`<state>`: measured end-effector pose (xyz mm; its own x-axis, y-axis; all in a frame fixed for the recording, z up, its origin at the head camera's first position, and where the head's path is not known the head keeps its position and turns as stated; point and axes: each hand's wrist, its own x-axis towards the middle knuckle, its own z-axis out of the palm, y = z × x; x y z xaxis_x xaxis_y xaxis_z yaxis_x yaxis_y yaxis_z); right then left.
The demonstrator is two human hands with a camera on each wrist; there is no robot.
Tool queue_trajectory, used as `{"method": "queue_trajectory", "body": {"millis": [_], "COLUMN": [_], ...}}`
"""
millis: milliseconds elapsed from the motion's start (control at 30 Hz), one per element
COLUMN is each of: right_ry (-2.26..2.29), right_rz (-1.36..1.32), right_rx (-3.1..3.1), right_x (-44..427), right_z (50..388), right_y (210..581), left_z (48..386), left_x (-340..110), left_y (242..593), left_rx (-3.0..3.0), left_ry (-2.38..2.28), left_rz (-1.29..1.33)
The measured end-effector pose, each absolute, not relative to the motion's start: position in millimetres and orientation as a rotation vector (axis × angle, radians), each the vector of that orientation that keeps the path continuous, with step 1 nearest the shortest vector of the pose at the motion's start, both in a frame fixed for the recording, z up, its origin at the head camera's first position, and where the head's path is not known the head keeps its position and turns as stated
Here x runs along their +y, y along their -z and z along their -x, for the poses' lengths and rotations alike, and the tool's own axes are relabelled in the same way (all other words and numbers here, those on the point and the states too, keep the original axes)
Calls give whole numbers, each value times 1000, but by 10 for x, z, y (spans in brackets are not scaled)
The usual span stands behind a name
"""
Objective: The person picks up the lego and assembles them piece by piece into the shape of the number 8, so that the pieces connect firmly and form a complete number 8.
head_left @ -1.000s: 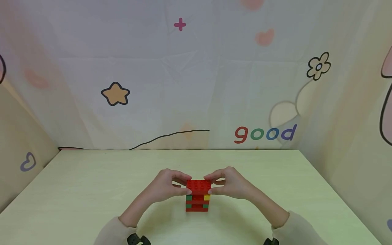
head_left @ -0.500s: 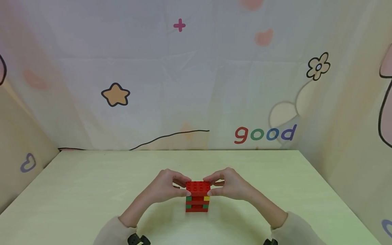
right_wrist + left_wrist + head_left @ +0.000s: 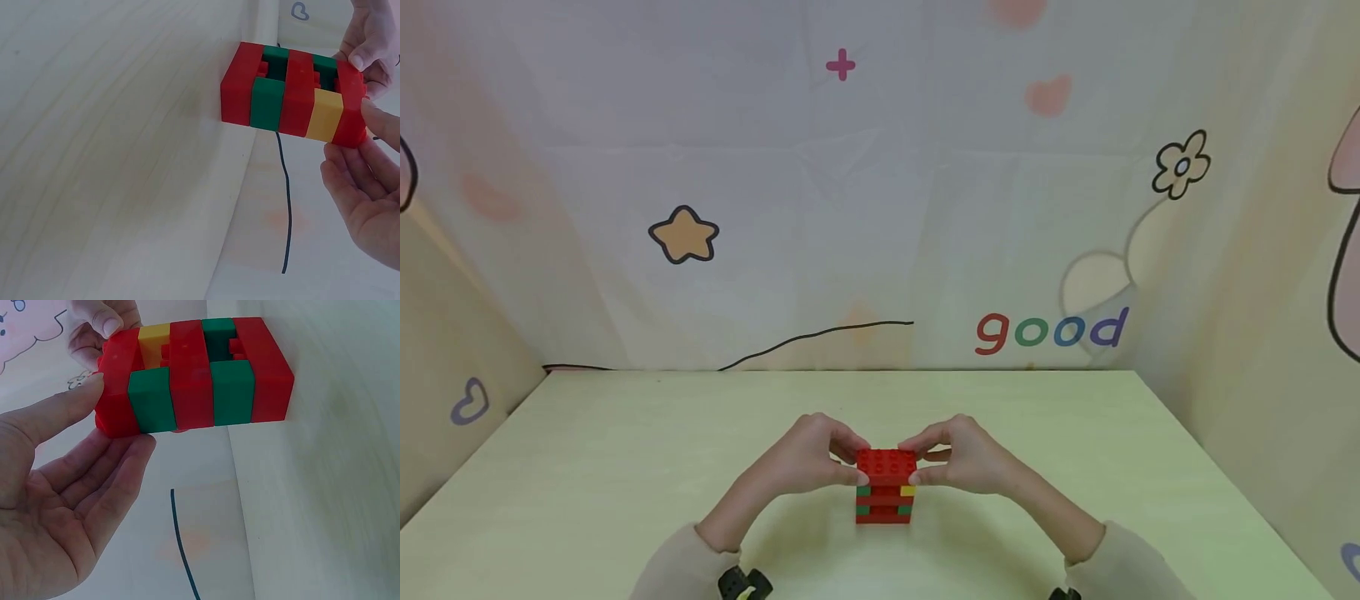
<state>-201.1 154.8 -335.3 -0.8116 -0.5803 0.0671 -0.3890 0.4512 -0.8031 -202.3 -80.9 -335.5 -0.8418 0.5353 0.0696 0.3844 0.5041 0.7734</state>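
A small tower of toy building bricks (image 3: pixel 883 502) stands upright on the table, in red, green and yellow layers. Its top is a wide red brick (image 3: pixel 886 463) with studs facing up. My left hand (image 3: pixel 811 454) pinches the left end of this brick, thumb at the front and fingers behind. At the right end, my right hand (image 3: pixel 966 457) pinches it the same way. Under it sit a yellow brick (image 3: pixel 325 115) on the right and a green brick (image 3: pixel 152 399) on the left. A red brick (image 3: pixel 190 375) follows, then green bricks and a red base brick (image 3: pixel 242 84).
The pale wooden table (image 3: pixel 647 450) stretches out on both sides of the tower and behind it. A printed cloth (image 3: pixel 775 208) hangs at the table's back edge, with more cloth along both sides. Dark wrist straps (image 3: pixel 745 583) show at the sleeves.
Both hands and the red top brick have come down slightly, closer onto the layers below. Their hold on it looks the same. The head view has shifted a little.
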Motion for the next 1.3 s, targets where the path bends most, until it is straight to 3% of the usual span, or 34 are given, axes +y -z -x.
{"method": "queue_trajectory", "body": {"millis": [1300], "right_ry": [1366], "right_rz": [742], "right_rx": [2417], "right_x": [1565], "right_z": [2021], "right_y": [3381], "left_z": [1964], "left_x": [-920], "left_y": [3489], "left_rx": [2480], "left_ry": [-1417], "left_rz": [-764]}}
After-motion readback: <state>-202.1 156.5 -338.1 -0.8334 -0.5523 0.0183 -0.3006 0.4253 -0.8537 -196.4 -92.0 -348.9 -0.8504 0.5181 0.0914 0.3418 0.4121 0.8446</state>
